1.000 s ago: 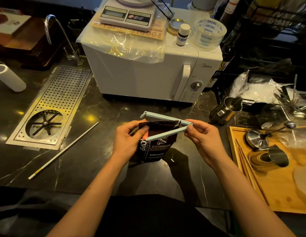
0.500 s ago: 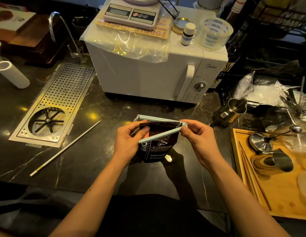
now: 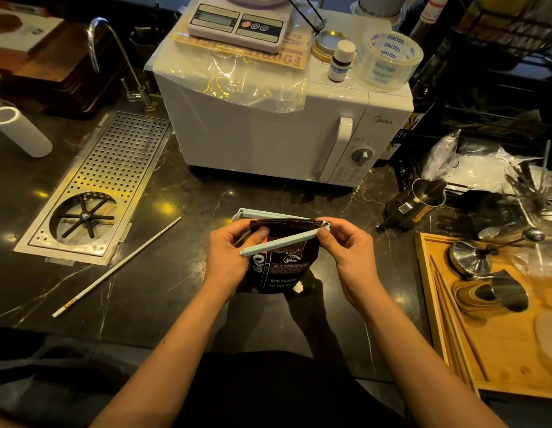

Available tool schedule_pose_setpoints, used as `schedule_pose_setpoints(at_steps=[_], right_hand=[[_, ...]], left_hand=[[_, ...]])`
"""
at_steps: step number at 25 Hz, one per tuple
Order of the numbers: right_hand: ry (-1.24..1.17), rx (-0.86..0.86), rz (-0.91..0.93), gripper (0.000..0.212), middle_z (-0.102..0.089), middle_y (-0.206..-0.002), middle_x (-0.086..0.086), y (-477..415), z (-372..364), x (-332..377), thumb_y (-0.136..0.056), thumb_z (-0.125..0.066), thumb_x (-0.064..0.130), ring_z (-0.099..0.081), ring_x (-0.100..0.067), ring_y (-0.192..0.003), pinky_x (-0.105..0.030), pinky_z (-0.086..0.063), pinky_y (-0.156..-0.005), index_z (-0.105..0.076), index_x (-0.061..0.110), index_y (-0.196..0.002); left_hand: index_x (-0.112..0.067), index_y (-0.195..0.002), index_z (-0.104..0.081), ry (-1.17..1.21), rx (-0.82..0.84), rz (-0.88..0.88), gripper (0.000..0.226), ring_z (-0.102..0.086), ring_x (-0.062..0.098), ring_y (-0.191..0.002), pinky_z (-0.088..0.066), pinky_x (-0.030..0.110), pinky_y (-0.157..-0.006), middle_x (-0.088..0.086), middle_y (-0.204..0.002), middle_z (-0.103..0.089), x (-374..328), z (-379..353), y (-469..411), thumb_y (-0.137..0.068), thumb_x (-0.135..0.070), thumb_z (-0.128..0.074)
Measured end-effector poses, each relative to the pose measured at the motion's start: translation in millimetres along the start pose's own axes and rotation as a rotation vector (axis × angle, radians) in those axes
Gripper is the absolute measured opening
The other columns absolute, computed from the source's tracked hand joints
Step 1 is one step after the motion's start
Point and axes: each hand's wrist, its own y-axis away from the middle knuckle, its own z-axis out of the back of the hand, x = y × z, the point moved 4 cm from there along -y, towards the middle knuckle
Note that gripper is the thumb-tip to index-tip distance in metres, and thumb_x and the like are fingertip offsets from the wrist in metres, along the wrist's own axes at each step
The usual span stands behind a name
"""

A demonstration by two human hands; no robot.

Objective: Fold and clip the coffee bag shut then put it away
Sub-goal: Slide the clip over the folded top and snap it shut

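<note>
Both hands before the microwave (image 3: 268, 140): left hand (image 3: 230, 257) pinches coffee bag (image 3: 287, 267); right hand (image 3: 345, 251) pinches the half-open clip (image 3: 281, 240).

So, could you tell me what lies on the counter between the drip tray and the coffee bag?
In the head view, only a thin white stick lies on the counter between drip tray and coffee bag.

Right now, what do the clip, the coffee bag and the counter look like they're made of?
Clip: pale blue matte plastic, probably, judging by its moulded bars. Coffee bag: glossy printed film or foil, since it creases and glints. Counter: dark polished stone, seemingly, with pale veins and reflections.
</note>
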Motion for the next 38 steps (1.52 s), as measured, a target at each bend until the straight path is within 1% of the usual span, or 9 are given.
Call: schedule_pose_setpoints(at_steps=[5, 8, 16, 19, 23, 26, 30, 33, 38], right_hand=[[0.022, -0.068, 0.031, 0.015, -0.074, -0.088, 0.007, 3, -1, -5, -0.089, -0.063, 0.007, -0.070, -0.006, -0.087, -0.023, -0.058, -0.078, -0.070, 0.020, -0.096], [0.041, -0.078, 0.044, 0.017, -0.074, -0.085, 0.010, 5, -2, -6, -0.090, -0.063, 0.008, -0.070, -0.006, -0.088, -0.023, -0.058, -0.078, -0.070, 0.022, -0.095], [0.087, -0.099, 0.035, 0.013, -0.072, -0.094, 0.005, 7, 2, -11, -0.090, -0.064, 0.014, -0.068, -0.014, -0.098, -0.029, -0.057, -0.085, -0.071, 0.022, -0.097], [0.061, -0.105, 0.036, 0.013, -0.072, -0.092, 0.005, 8, -3, -14, -0.089, -0.064, 0.013, -0.068, -0.011, -0.093, -0.024, -0.057, -0.076, -0.071, 0.020, -0.097], [0.050, -0.116, 0.053, 0.012, -0.071, -0.091, 0.003, 6, -8, -18, -0.091, -0.063, 0.012, -0.068, -0.006, -0.087, -0.020, -0.056, -0.071, -0.070, 0.020, -0.097], [0.057, -0.140, 0.068, 0.010, -0.070, -0.089, 0.004, 5, -9, -21, -0.092, -0.062, 0.014, -0.067, -0.004, -0.086, -0.020, -0.055, -0.069, -0.070, 0.018, -0.098], [0.084, -0.199, 0.085, 0.011, -0.070, -0.091, 0.003, 6, -12, -25, -0.093, -0.061, 0.017, -0.067, -0.003, -0.085, -0.019, -0.054, -0.068, -0.069, 0.013, -0.100], [0.079, -0.216, 0.103, 0.012, -0.070, -0.092, 0.001, 6, -12, -24, -0.093, -0.061, 0.017, -0.067, -0.004, -0.086, -0.019, -0.055, -0.068, -0.069, 0.012, -0.100], [0.121, -0.187, 0.121, 0.011, -0.069, -0.090, 0.000, 5, -12, -21, -0.094, -0.060, 0.014, -0.065, 0.001, -0.082, -0.013, -0.051, -0.065, -0.068, 0.009, -0.101]], left_hand=[[-0.016, -0.116, -0.060, 0.082, -0.074, 0.066, 0.038, -0.067, 0.007, -0.105, -0.055, 0.020, -0.087, 0.000, -0.115, -0.068, 7, -1, 0, -0.082, -0.005, -0.073], [-0.019, -0.123, -0.052, 0.028, -0.081, 0.076, 0.047, -0.064, 0.007, -0.109, -0.054, 0.022, -0.091, -0.001, -0.121, -0.065, 9, 1, -1, -0.082, -0.010, -0.073], [-0.020, -0.120, -0.058, 0.014, -0.054, 0.012, 0.041, -0.064, 0.002, -0.110, -0.052, 0.016, -0.089, -0.004, -0.118, -0.066, 6, 0, 1, -0.084, -0.006, -0.071], [-0.020, -0.120, -0.059, 0.019, -0.061, 0.011, 0.040, -0.064, 0.003, -0.109, -0.053, 0.016, -0.087, -0.002, -0.117, -0.066, 7, -2, 2, -0.084, -0.007, -0.071], [-0.017, -0.118, -0.058, 0.029, -0.057, 0.008, 0.035, -0.065, 0.005, -0.108, -0.056, 0.027, -0.090, 0.001, -0.115, -0.067, 7, -4, 1, -0.085, -0.008, -0.069], [-0.019, -0.117, -0.053, 0.004, 0.016, 0.017, 0.030, -0.066, 0.007, -0.107, -0.056, 0.035, -0.092, -0.002, -0.113, -0.066, 6, -4, 3, -0.091, -0.011, -0.064], [-0.024, -0.126, -0.040, -0.152, 0.281, 0.033, 0.036, -0.061, 0.002, -0.109, -0.054, 0.022, -0.088, -0.007, -0.118, -0.058, -6, 1, -2, -0.096, -0.011, -0.055], [-0.021, -0.128, -0.047, -0.182, 0.305, 0.048, 0.041, -0.062, 0.000, -0.109, -0.052, 0.016, -0.088, -0.009, -0.118, -0.061, -12, 13, -6, -0.092, -0.011, -0.062], [-0.018, -0.126, -0.059, -0.154, 0.175, 0.044, 0.041, -0.064, -0.003, -0.105, -0.054, 0.018, -0.089, -0.012, -0.114, -0.066, -15, 22, -4, -0.087, -0.011, -0.067]])
